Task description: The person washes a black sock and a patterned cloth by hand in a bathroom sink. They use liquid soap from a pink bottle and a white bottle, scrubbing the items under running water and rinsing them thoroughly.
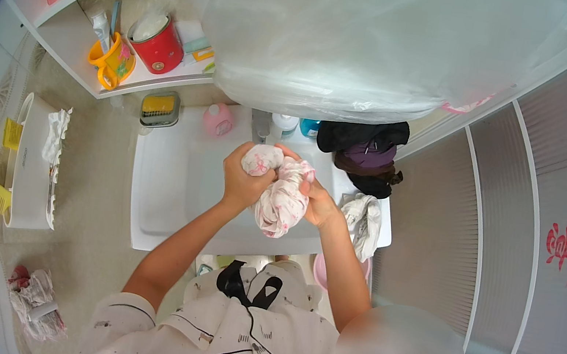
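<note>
Over the white sink point(165, 221) I hold a twisted, bunched white cloth with pink print point(281, 210). My left hand point(241, 179) is closed round one end of it, and a rounded lump of the fabric bulges above the fist. On the other side my right hand point(317, 201) wraps the twisted part, its fingers curled partly behind the cloth. The garment's kind cannot be made out in its wrung shape. Behind my hands, the grey faucet point(260, 126) stands at the back of the sink.
Dark clothes point(365, 153) and a white cloth point(362, 223) lie on the sink's right side. A soap box point(160, 110) and pink bottle point(217, 120) stand at its back left. Above are a red tin point(157, 46) and yellow cup point(113, 61). A pink basin point(323, 271) sits below.
</note>
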Tool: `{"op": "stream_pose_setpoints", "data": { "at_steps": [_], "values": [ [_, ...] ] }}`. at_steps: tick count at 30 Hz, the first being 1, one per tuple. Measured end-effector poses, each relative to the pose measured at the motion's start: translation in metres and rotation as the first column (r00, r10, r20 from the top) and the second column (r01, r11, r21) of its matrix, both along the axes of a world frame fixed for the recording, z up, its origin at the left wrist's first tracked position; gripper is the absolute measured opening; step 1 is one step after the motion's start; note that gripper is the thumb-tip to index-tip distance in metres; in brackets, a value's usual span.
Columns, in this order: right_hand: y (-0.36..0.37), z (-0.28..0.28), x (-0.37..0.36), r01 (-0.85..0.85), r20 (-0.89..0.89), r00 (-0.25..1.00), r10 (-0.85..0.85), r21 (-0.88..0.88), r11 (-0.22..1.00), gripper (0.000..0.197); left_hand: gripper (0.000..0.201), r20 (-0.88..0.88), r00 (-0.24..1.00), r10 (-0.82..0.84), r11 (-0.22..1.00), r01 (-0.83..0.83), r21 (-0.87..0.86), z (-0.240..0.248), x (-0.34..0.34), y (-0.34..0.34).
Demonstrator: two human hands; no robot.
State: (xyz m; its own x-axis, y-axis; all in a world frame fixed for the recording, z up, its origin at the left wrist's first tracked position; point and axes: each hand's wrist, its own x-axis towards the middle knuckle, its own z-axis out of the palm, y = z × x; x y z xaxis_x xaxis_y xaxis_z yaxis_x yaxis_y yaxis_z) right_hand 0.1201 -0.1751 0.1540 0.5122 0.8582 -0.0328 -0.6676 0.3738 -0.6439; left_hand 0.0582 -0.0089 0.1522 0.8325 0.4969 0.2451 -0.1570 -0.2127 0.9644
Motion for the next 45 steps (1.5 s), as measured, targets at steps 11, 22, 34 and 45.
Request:
{"op": "stream_pose_setpoints", "data": {
  "at_steps": [11, 22, 34, 45],
  "values": [
    [0.003, -0.032, -0.033, 0.349, -0.241, 0.894, -0.377, -0.152, 0.925, 0.062, 0.026, -0.307, 0.874, 0.378, 0.382, -0.449, -0.808, -0.021, 0.006, 0.029],
    [0.013, -0.047, -0.01, 0.014, -0.498, 0.858, -0.126, -0.223, 0.975, 0.024, 0.034, 0.341, 0.744, -0.574, 0.716, 0.256, 0.649, 0.038, -0.048, -0.019],
    [0.036, -0.032, 0.036, 0.165, 0.358, 0.93, 0.087, -0.615, 0.771, 0.023, 0.02, 0.032, 0.378, -0.925, 0.203, 0.421, 0.884, 0.023, -0.013, -0.017],
    [0.03, -0.015, 0.014, 0.12, 0.034, 0.991, -0.132, -0.676, 0.727, 0.027, 0.038, -0.175, 0.409, -0.895, 0.036, 0.458, 0.888, 0.029, -0.018, 0.044]
  ]
}}
